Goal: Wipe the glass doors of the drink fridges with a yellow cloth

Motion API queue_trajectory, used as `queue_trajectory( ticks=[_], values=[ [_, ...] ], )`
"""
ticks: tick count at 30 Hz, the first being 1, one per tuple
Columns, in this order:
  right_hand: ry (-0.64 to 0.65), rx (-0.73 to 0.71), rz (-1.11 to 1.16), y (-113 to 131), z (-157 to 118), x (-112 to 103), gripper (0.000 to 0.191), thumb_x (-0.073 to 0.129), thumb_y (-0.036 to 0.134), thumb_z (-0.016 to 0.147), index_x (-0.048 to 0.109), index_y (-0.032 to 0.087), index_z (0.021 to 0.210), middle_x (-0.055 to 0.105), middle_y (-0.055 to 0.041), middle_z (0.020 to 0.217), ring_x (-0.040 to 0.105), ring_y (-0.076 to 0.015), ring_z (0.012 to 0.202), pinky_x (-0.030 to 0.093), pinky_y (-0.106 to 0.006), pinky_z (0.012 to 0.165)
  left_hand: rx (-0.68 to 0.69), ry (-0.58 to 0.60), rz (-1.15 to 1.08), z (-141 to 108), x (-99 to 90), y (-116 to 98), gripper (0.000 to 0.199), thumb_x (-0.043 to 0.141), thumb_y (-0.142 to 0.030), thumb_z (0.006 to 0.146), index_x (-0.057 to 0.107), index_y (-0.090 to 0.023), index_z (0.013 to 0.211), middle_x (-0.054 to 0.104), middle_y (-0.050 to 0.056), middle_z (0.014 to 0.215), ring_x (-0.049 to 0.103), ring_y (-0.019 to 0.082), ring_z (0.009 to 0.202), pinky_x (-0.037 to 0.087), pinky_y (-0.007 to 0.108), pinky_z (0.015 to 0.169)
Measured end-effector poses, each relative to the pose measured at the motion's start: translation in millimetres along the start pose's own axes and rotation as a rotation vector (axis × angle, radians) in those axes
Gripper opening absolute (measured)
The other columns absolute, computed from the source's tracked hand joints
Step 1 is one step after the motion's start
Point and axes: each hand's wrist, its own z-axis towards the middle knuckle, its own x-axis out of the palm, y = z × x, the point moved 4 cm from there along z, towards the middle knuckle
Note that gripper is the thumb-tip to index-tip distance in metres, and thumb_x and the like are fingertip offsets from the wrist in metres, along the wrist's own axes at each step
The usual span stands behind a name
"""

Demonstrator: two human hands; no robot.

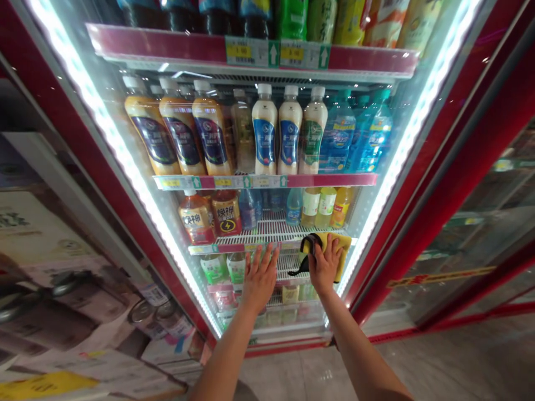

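A glass-fronted drinks cooler with a red frame fills the middle of the view. Against its glass, in front of the lower shelves, my left hand point(261, 274) lies with its fingers spread and holds nothing. To the right, my right hand point(326, 266) presses a yellow cloth point(343, 243) with dark edging to the glass. Part of the cloth is folded over, showing black loops beside the thumb. Behind the glass stand rows of bottles, among them white bottles with blue labels point(264, 136) and, lower down, an amber bottle with a dark label point(226, 213).
Bright light strips point(121, 150) run down both sides of the cooler. At the left are stacked boxes and cans point(90, 295). Another red-framed glass door point(460, 234) stands at the right. Pale floor tiles point(292, 374) show below.
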Motion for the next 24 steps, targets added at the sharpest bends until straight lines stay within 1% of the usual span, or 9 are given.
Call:
queue_trajectory(
  ticks=[3, 6, 9, 13, 16, 18, 20, 22, 24],
  values=[
    [-0.023, 0.087, 0.005, -13.0, -17.8, -1.5, 0.048, 0.053, 0.02, 0.096, 0.05, 0.022, 0.144, 0.008, -0.0189, 0.172, 0.007, -0.043, 0.157, 0.035, -0.075, 0.109, 0.015, -0.006, -0.003, 3.5, 4.2, -10.6, 0.073, 0.051, -0.023, 0.098, 0.017, -0.026, 0.163, 0.032, 0.005, 0.166, 0.01, 0.025, 0.159, 0.006, 0.053, 0.131],
    [0.025, 0.081, 0.019, -2.6, -31.4, 0.6, 0.053, 0.052, 0.015, 0.095, 0.048, 0.022, 0.147, -0.001, -0.0181, 0.172, 0.001, -0.0431, 0.157, 0.036, -0.074, 0.109, 0.041, -0.013, 0.008, 5.2, 8.4, -18.6, 0.073, 0.052, -0.024, 0.098, 0.017, -0.023, 0.163, 0.031, 0.005, 0.166, 0.008, 0.025, 0.159, 0.006, 0.051, 0.131],
    [0.057, 0.015, 0.016, 0.6, -18.8, -2.5, 0.052, 0.054, 0.012, 0.091, 0.054, 0.025, 0.142, 0.004, -0.0152, 0.173, 0.003, -0.0421, 0.158, 0.03, -0.075, 0.112, 0.104, -0.016, 0.008, 12.1, 12.0, -26.5, 0.073, 0.053, -0.023, 0.097, 0.02, -0.023, 0.162, 0.032, 0.003, 0.166, 0.006, 0.023, 0.159, 0.005, 0.048, 0.132],
    [0.042, -0.044, 0.028, -26.3, 9.0, -13.2, 0.049, 0.058, 0.013, 0.089, 0.06, 0.027, 0.135, 0.017, -0.0105, 0.172, 0.01, -0.0387, 0.158, 0.025, -0.072, 0.118, 0.186, -0.04, -0.001, 28.1, 17.3, -37.7, 0.074, 0.055, -0.024, 0.096, 0.022, -0.023, 0.162, 0.032, 0.001, 0.166, 0.005, 0.022, 0.159, 0.001, 0.045, 0.132],
    [-0.005, 0.01, 0.026, -45.5, 7.6, -17.4, 0.052, 0.057, 0.012, 0.088, 0.058, 0.026, 0.138, 0.014, -0.011, 0.172, 0.008, -0.039, 0.158, 0.026, -0.072, 0.117, 0.207, -0.056, -0.011, 37.0, 22.8, -44.8, 0.074, 0.056, -0.024, 0.096, 0.022, -0.022, 0.162, 0.031, 0.003, 0.166, 0.008, 0.022, 0.159, 0.004, 0.044, 0.132],
    [-0.033, 0.053, 0.026, -49.3, 1.2, -17.4, 0.056, 0.055, 0.009, 0.088, 0.054, 0.025, 0.142, 0.007, -0.012, 0.173, 0.005, -0.0397, 0.158, 0.028, -0.073, 0.116, 0.221, -0.064, -0.023, 39.9, 26.4, -49.0, 0.075, 0.055, -0.023, 0.096, 0.021, -0.021, 0.162, 0.029, 0.004, 0.167, 0.01, 0.024, 0.159, 0.007, 0.044, 0.132],
    [-0.038, 0.053, 0.027, -49.4, 0.7, -17.3, 0.057, 0.053, 0.008, 0.089, 0.052, 0.026, 0.144, 0.004, -0.0118, 0.173, 0.004, -0.0395, 0.158, 0.029, -0.073, 0.115, 0.238, -0.069, -0.033, 42.2, 29.4, -52.8, 0.074, 0.054, -0.024, 0.096, 0.02, -0.02, 0.162, 0.028, 0.005, 0.167, 0.011, 0.024, 0.159, 0.009, 0.045, 0.131],
    [-0.029, 0.018, 0.026, -52.5, 9.9, -19.5, 0.057, 0.052, 0.007, 0.09, 0.053, 0.028, 0.143, 0.008, -0.0106, 0.173, 0.006, -0.0379, 0.159, 0.028, -0.072, 0.116, 0.26, -0.066, -0.041, 45.7, 32.2, -57.1, 0.073, 0.052, -0.025, 0.097, 0.019, -0.02, 0.162, 0.029, 0.005, 0.167, 0.01, 0.023, 0.159, 0.007, 0.044, 0.131],
    [-0.031, -0.007, 0.018, -62.5, 23.8, -24.6, 0.055, 0.053, 0.007, 0.09, 0.055, 0.029, 0.14, 0.015, -0.0094, 0.172, 0.01, -0.0361, 0.159, 0.027, -0.071, 0.118, 0.286, -0.062, -0.054, 50.8, 34.6, -62.4, 0.072, 0.051, -0.025, 0.098, 0.02, -0.02, 0.162, 0.031, 0.003, 0.166, 0.009, 0.019, 0.159, 0.005, 0.042, 0.132]
  ],
)
